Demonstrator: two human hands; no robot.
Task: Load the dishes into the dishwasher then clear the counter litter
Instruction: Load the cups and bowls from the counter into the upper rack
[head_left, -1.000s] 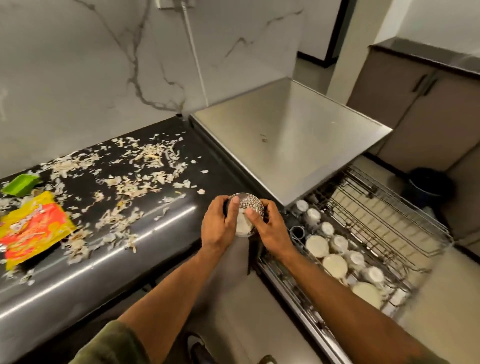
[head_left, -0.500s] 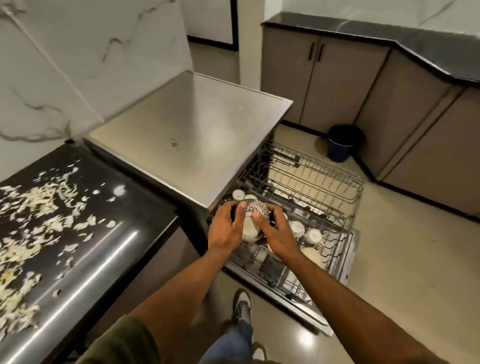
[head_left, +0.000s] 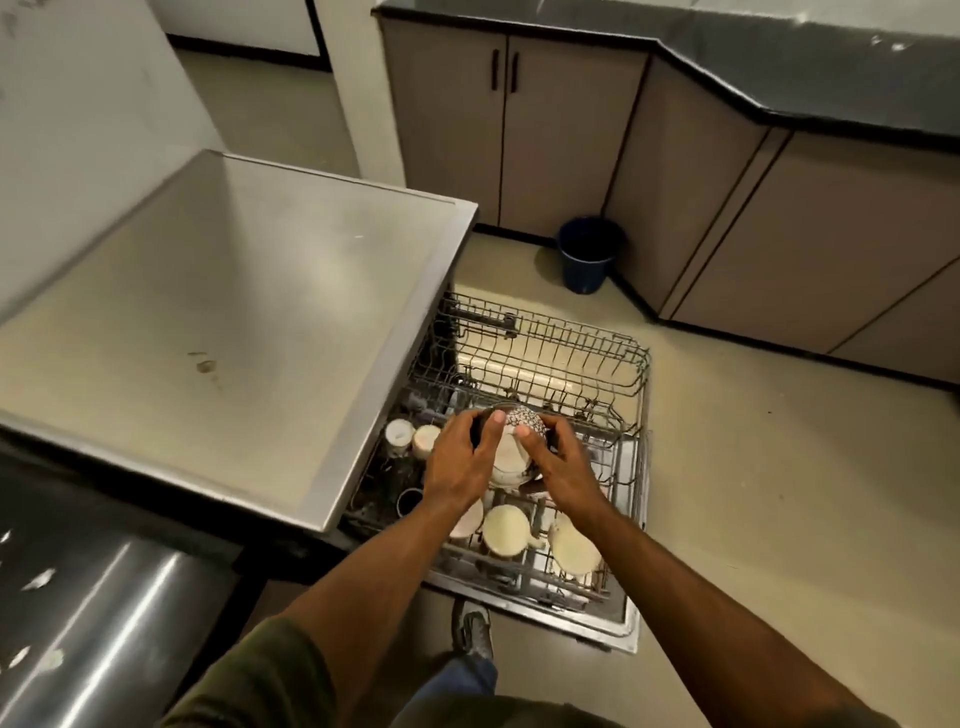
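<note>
Both the left hand (head_left: 460, 467) and right hand (head_left: 558, 470) held a patterned bowl (head_left: 522, 441) above the half-filled rack (head_left: 631, 395), cups (head_left: 506, 530) beneath, litter (head_left: 39, 579) uncleared far left.

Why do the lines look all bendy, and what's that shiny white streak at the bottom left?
Head view: the wide lens bows straight edges, like the cabinets at the top. The streak is light glaring off the dark counter. The bowl in both hands looks slightly soft; the frame corners are blurrier still.
</note>
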